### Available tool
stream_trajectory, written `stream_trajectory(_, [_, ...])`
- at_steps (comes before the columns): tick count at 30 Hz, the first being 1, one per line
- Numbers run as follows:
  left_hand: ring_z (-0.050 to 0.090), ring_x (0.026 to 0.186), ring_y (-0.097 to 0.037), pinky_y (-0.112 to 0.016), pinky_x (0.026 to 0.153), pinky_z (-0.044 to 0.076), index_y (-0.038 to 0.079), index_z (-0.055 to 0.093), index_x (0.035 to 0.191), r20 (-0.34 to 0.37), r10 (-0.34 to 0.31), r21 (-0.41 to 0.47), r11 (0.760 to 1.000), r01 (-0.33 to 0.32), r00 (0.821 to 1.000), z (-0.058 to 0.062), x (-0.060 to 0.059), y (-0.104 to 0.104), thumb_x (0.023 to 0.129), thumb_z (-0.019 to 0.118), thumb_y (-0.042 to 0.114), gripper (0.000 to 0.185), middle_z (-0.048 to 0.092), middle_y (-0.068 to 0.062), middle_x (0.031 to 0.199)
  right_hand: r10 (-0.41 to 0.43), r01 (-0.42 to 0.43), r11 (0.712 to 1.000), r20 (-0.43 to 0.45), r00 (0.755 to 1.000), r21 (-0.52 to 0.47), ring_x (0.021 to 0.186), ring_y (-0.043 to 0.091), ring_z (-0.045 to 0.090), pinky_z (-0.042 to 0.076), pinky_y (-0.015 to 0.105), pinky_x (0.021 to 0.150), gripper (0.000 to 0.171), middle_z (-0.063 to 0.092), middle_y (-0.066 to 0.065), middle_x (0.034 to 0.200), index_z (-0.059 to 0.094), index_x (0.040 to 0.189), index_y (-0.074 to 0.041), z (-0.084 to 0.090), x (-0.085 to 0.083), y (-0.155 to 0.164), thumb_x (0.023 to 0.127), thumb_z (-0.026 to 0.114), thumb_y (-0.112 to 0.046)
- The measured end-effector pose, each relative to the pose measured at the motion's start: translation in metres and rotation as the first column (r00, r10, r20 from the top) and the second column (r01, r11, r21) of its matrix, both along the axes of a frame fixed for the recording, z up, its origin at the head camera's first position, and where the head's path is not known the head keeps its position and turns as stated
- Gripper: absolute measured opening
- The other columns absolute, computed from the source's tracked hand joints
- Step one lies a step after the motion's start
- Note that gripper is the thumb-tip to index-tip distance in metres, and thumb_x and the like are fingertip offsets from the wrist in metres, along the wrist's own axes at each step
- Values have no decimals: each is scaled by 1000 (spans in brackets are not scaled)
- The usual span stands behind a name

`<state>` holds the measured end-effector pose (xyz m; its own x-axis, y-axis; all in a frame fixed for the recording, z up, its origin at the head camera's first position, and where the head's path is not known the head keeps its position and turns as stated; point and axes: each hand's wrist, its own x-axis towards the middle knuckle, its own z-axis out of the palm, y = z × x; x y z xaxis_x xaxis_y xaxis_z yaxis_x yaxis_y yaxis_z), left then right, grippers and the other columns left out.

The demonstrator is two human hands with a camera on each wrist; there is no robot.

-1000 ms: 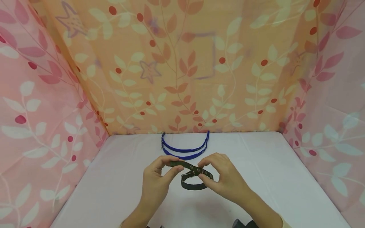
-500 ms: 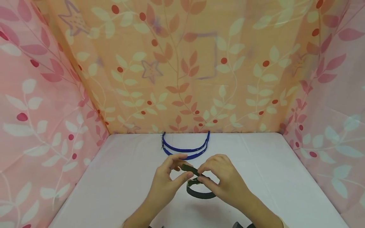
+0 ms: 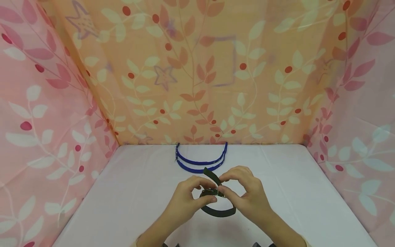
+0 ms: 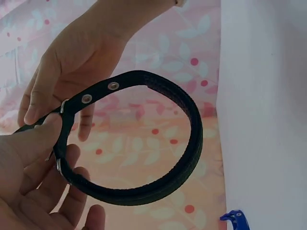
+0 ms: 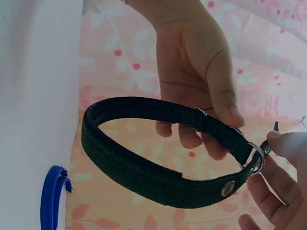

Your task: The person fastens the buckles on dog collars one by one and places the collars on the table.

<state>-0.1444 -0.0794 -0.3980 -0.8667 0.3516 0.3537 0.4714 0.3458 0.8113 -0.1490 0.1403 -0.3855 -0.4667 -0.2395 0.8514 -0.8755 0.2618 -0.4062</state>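
A dark green collar (image 3: 219, 212) with metal eyelets and a buckle is held up in a loop between both hands. My left hand (image 3: 189, 197) pinches the collar near its metal buckle (image 5: 256, 158). With thumb and fingers, my right hand (image 3: 250, 187) pinches the strap's free end where it passes through the buckle, and the tip sticks up above the fingers. The left wrist view shows the eyelets (image 4: 113, 86) on the strap beside the metal ring. In the right wrist view the ribbed outer face and a round metal rivet (image 5: 228, 188) show.
Behind the hands, a blue collar (image 3: 192, 170) lies curved in two bands near the back of the white table (image 3: 123, 192), metal fittings at its left end. Leaf-print cloth stands on three sides: orange behind (image 3: 197, 103), pink left (image 3: 55, 137) and right.
The left hand has moved from the strap's free end down to the buckle. The free end now points up from the right fingers, and the loop hangs slightly lower.
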Motion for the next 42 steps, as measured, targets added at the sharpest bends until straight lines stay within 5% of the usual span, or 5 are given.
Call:
stream_trajectory(6, [69,90,-12,-27,83,58,22,74,110,-68,12,176,984,0,998,-1,4,3,87,82,23,24,75,10,101,17,-18,997,-19,1000,-77,97,18,61,46,23,92,31,73,2,98,71,110,-6,-2,1,-2,83,85,-6])
stream_trajectory(14, [74,96,-19,-30,84,61,13,71,116,30,23,378,925,-32,999,5,11,5,89,79,13,28,76,-5,107,1,-5,993,-32,999,-121,96,16,61,47,22,91,33,72,4,99,71,116,-4,0,2,-3,85,79,1])
stream_trajectory(23, [74,93,-18,-29,82,61,3,72,113,9,26,428,903,-27,1000,6,12,5,87,80,8,28,76,-10,106,-57,52,992,-43,997,-118,92,16,61,44,24,87,43,72,3,94,78,108,-11,4,3,-3,73,73,13])
stream_trajectory(33, [72,86,-16,-29,76,62,11,74,110,12,59,399,915,-59,998,7,14,5,84,84,11,27,75,-6,101,-116,108,991,-112,987,-72,89,17,58,39,28,90,33,67,-4,84,78,90,-15,5,1,-3,69,66,8])
stream_trajectory(42, [72,82,-16,-30,74,62,10,74,109,39,47,376,925,-58,998,10,15,3,84,84,12,27,75,-6,97,-18,19,1000,-168,986,1,93,22,57,38,32,100,34,65,-1,88,77,95,-13,6,0,-5,70,66,7])
